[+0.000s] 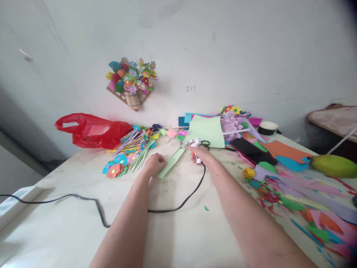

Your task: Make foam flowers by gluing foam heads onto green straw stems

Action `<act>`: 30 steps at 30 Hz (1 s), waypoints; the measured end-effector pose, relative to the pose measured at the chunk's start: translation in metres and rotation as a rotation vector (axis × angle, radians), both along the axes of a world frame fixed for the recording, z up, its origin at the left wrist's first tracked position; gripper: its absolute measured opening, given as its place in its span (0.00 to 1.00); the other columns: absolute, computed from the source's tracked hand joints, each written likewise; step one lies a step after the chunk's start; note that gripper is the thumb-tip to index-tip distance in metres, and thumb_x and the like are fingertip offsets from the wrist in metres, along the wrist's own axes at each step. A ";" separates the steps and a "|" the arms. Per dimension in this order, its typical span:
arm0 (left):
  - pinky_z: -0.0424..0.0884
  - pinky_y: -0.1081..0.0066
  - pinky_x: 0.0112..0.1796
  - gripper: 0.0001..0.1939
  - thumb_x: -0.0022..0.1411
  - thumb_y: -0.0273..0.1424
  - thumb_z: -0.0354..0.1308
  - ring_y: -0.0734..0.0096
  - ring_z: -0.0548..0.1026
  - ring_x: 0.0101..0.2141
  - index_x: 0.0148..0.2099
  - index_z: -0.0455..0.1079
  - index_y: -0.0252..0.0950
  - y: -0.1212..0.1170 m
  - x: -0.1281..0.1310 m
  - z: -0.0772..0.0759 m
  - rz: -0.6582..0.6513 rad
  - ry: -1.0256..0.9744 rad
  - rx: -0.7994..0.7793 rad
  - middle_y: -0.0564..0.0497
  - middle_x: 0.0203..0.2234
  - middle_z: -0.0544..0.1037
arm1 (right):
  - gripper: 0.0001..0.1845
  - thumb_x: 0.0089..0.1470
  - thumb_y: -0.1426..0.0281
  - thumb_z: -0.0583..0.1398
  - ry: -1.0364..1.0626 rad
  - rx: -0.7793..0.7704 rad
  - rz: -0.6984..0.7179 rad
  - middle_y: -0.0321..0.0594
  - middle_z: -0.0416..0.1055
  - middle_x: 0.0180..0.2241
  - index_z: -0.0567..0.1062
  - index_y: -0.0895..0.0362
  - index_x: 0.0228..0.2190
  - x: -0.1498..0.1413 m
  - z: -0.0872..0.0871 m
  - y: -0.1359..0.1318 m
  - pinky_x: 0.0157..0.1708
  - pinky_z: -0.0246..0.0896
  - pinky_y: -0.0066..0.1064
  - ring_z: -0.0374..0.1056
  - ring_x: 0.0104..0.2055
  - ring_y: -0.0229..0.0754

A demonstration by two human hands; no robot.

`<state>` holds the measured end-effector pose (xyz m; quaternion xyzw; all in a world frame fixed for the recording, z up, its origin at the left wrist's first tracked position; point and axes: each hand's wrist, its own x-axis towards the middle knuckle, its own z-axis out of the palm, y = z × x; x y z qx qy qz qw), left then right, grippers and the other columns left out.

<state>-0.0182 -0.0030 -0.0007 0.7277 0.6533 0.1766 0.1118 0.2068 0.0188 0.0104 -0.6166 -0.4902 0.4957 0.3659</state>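
Pale green strip (173, 162) lies slantwise on the white table (192, 238) in front of me, between the two hands, with its far end near the metal front of a white tool (197, 143). From my place behind the head camera, I see the left hand (154, 163) at the near left edge of this strip; its fingers are curled and close together, but whether they pinch the paper, I cannot tell. The right hand (199, 152) has its fingers closed around the white tool, and a black cord (164, 211) goes from it in a curve across the table and under the left forearm. Just beside the right hand I notice the black handles of scissors (205, 143). Behind them lies a larger pale green sheet (206, 130), and next to it a purple flower (231, 125). To the left are thin green stems (141, 155), round paper flowers (114, 170) and, farther back, a red plastic bag (97, 130). On the right side I see a dark phone (253, 152), an orange sheet (286, 150) and many coloured scraps (320, 184). On the wall (237, 48) hangs a colourful flower arrangement (132, 80), to the left of the written number 217.
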 end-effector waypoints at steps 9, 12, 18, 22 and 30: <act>0.64 0.75 0.31 0.08 0.47 0.32 0.54 0.70 0.72 0.30 0.29 0.71 0.35 -0.001 0.001 0.002 0.006 -0.009 -0.018 0.49 0.29 0.76 | 0.18 0.44 0.58 0.60 0.013 0.013 0.080 0.38 0.65 0.12 0.66 0.61 0.20 0.004 -0.006 0.003 0.09 0.55 0.23 0.60 0.11 0.34; 0.63 0.75 0.30 0.08 0.46 0.32 0.54 0.70 0.72 0.30 0.29 0.71 0.35 -0.002 0.001 0.003 0.006 -0.015 -0.016 0.49 0.29 0.76 | 0.18 0.44 0.58 0.60 0.017 0.012 0.081 0.37 0.65 0.11 0.66 0.60 0.20 0.004 -0.006 0.004 0.09 0.55 0.24 0.60 0.11 0.34; 0.64 0.75 0.30 0.08 0.47 0.31 0.54 0.70 0.72 0.30 0.30 0.72 0.35 -0.002 0.001 0.003 0.008 -0.003 -0.020 0.49 0.28 0.76 | 0.17 0.45 0.58 0.60 0.018 0.022 -0.016 0.36 0.63 0.10 0.65 0.60 0.20 -0.001 -0.003 0.001 0.09 0.55 0.24 0.62 0.12 0.36; 0.64 0.76 0.30 0.08 0.47 0.31 0.55 0.70 0.72 0.31 0.30 0.72 0.35 -0.002 0.002 0.003 0.007 -0.006 -0.021 0.49 0.29 0.77 | 0.17 0.45 0.58 0.60 0.024 0.034 -0.058 0.37 0.63 0.11 0.65 0.60 0.21 -0.003 -0.002 0.000 0.09 0.54 0.24 0.63 0.13 0.38; 0.63 0.75 0.30 0.07 0.47 0.32 0.55 0.70 0.72 0.30 0.29 0.71 0.35 -0.002 0.002 0.003 -0.007 -0.008 -0.004 0.49 0.27 0.76 | 0.18 0.44 0.58 0.60 0.018 0.025 -0.076 0.38 0.64 0.11 0.65 0.60 0.20 -0.004 -0.002 0.001 0.09 0.54 0.25 0.63 0.14 0.39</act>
